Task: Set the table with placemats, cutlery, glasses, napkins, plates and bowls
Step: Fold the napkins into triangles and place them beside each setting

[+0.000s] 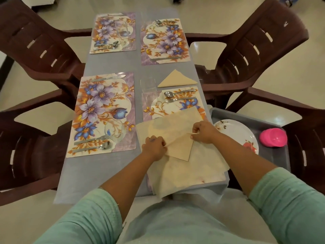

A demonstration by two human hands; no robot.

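Pinching opposite corners of a napkin [179, 148], the left hand [153, 147] and right hand [204, 132] are folding it for a place setting.

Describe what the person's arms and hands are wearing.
Both arms wear loose mint-green sleeves, pushed up near the elbows, leaving the forearms bare. The left hand and right hand are bare: no gloves and no watch. A small bluish mark shows on the back of the left hand.
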